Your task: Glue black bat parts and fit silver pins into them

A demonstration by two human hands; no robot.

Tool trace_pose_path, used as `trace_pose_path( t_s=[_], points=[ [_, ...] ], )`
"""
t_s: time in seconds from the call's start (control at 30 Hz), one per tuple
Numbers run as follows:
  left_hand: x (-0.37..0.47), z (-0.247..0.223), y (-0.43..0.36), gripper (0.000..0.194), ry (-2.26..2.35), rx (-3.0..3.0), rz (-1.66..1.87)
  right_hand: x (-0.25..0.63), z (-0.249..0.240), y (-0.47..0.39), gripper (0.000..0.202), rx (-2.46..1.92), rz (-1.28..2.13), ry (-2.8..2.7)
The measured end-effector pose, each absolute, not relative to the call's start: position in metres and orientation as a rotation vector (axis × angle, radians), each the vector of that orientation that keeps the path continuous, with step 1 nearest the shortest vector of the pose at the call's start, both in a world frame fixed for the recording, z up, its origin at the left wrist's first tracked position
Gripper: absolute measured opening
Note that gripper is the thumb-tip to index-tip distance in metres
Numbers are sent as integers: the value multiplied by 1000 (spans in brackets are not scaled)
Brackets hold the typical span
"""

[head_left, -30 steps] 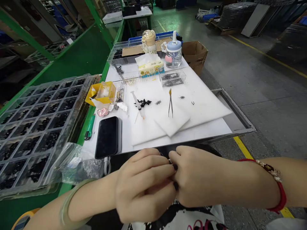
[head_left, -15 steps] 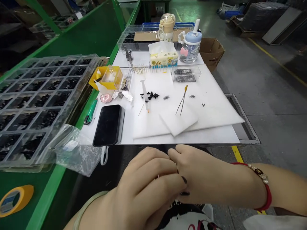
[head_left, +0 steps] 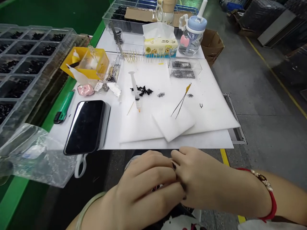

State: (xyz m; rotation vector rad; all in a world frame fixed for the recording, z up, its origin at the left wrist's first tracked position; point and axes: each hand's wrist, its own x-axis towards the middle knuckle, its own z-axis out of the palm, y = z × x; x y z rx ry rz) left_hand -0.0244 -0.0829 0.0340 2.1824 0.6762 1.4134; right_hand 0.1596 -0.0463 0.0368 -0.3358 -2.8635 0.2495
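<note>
My left hand and my right hand meet in front of the table's near edge, above my lap. The left fingers curl over towards the right hand and touch it. My right hand is closed, its fingertips turned under and hidden, so whatever lies between the hands does not show. Beyond them on the white foam sheet are tweezers on a small foam square, a syringe, a heap of small black parts, two little grey piles and a tiny U-shaped black piece.
A phone, green cutter and yellow box stand left, beside a compartment tray of black parts. A tissue pack, clear box and blue-lidded bottle are farther back. A row of thin sticks stands upright.
The view has shifted, with the table and its items appearing nearer and farther left. My hands stay together; the left fingers have shifted slightly against the right hand.
</note>
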Motion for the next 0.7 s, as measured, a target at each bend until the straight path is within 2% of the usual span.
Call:
trace_pose_path(
  t_s=[0.23,0.4,0.7],
  points=[
    [-28,21,-69,23,704,2179,1323,154,29,-32,39,-301,351,-2870],
    [-33,20,-59,27,755,2122,1209,151,24,-22,32,-285,433,-2946],
    [-33,10,-51,19,664,2034,1407,143,19,-6,19,-179,658,-2944]
  ],
)
